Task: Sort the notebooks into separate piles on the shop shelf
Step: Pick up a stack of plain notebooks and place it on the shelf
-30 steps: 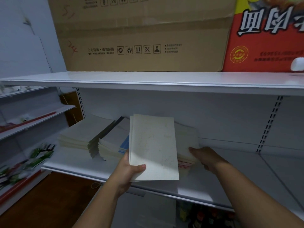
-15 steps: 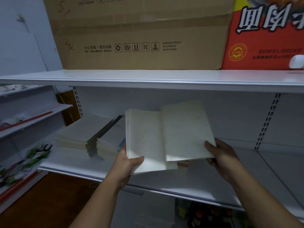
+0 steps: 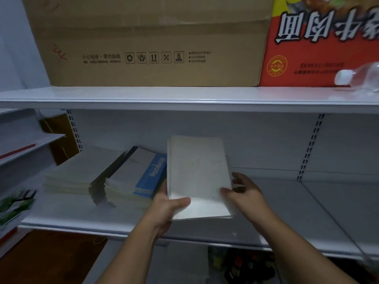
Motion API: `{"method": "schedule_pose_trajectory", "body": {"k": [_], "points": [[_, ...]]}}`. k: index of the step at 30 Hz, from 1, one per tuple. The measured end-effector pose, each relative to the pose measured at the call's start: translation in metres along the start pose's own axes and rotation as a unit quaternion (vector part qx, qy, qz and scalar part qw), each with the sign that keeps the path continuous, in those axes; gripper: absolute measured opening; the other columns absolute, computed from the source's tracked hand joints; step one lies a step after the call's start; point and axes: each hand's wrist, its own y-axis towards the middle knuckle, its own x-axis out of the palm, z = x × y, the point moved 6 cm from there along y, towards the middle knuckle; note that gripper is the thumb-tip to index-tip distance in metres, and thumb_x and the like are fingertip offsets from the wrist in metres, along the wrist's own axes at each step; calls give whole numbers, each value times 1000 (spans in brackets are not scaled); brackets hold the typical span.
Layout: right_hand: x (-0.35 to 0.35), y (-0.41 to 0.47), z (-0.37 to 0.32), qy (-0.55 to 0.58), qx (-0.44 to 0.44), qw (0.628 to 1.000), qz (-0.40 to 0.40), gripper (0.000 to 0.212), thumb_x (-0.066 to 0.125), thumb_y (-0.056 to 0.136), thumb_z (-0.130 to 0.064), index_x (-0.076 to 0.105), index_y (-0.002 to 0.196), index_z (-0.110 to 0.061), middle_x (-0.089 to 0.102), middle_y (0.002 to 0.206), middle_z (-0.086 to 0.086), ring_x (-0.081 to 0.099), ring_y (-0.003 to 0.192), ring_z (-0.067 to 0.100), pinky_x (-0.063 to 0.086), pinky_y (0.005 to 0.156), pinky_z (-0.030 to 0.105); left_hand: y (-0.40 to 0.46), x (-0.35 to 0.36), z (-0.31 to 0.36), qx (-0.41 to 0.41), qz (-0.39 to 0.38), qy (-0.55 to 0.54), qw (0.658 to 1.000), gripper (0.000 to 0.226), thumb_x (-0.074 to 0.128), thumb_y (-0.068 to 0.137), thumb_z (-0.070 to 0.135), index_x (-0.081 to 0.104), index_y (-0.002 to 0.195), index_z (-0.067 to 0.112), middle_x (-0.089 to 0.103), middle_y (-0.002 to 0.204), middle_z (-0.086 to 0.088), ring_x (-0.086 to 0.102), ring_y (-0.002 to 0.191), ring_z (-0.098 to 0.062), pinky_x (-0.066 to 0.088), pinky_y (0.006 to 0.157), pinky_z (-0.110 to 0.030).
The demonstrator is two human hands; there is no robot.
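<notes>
At centre frame, above the shop shelf: white notebooks, a small stack pinched by the left hand at its lower-left corner; right hand touches its right edge, fingers loosely spread. At nine o'clock, sorted: pale pile, blue-covered pile. Held stack appears unplaced; sorting seems partly done.
</notes>
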Motion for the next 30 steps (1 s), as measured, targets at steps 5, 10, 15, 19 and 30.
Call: {"method": "schedule_pose_trajectory", "body": {"k": [5, 10, 15, 19, 30], "points": [[0, -4, 5, 138, 120, 977, -106, 35, 51, 96, -32, 48, 129, -21, 59, 124, 0, 58, 108, 19, 45, 98, 35, 8, 30, -4, -22, -77, -57, 995, 69, 68, 67, -12, 49, 128, 15, 68, 109, -18, 67, 97, -34, 57, 75, -39], [-30, -9, 10, 80, 88, 993, 10, 38, 47, 98, -26, 45, 133, -11, 58, 125, 3, 56, 113, 22, 42, 101, 34, 18, 66, -15, -15, -133, -89, 987, 75, 73, 52, -4, 54, 120, 20, 71, 104, -13, 69, 92, -32, 56, 66, -38], [-67, -33, 26, 26, 77, 993, 88, 24, 44, 99, -25, 47, 123, -23, 56, 112, -8, 54, 103, 12, 40, 88, 23, 23, 107, -37, -30, -195, -65, 978, 81, 73, 53, -2, 50, 129, 17, 68, 113, -15, 65, 102, -36, 55, 81, -46], [-105, -55, 49, -2, 80, 989, 125, 31, 48, 94, -40, 50, 124, -32, 61, 123, -9, 57, 112, 13, 44, 102, 36, 21, 151, -50, -33, -221, -32, 974, 74, 70, 65, -14, 49, 129, 16, 69, 114, -12, 65, 104, -32, 52, 90, -45], [-274, -126, 111, -10, 68, 978, 196, 27, 62, 89, -29, 56, 114, -37, 65, 112, -17, 61, 107, 6, 49, 98, 38, -24, 336, -91, -17, -311, 71, 948, 71, 74, 67, 1, 45, 128, 23, 66, 116, -2, 66, 103, -20, 55, 81, -33]]}}
